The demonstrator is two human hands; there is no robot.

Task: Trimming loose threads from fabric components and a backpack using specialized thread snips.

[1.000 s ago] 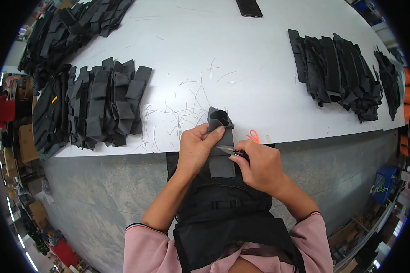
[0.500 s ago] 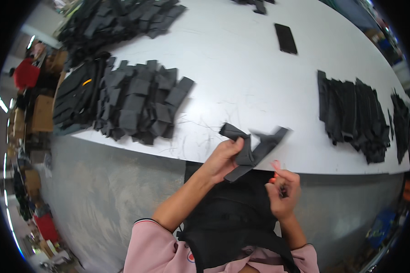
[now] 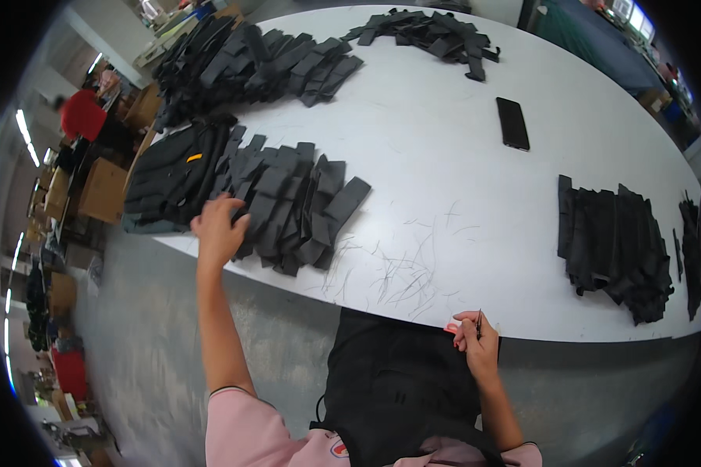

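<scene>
My left hand point(image 3: 220, 229) reaches out at the near left of the table, fingers apart and nothing visible in them. It is over the near edge of a pile of dark grey fabric strips point(image 3: 276, 194), next to a black backpack point(image 3: 171, 175) with a small orange tag. Whether the fingertips touch the strips I cannot tell. At the table's front edge my right hand point(image 3: 481, 346) is closed around small thread snips point(image 3: 451, 328) with a red-orange handle loop. A dark pointed end shows above the fingers.
Loose thread ends point(image 3: 401, 272) lie on the white table point(image 3: 436, 171). Another strip heap point(image 3: 257, 66) is at the far left, and a smaller one point(image 3: 436, 35) at the back. A black phone point(image 3: 512, 124) lies right of centre; dark fabric pieces point(image 3: 615, 249) are stacked at the right.
My left hand has let go of the dark fabric strip and moved left to the pile. My right hand keeps the snips near the table edge. The view has shifted, showing more of the table's far side.
</scene>
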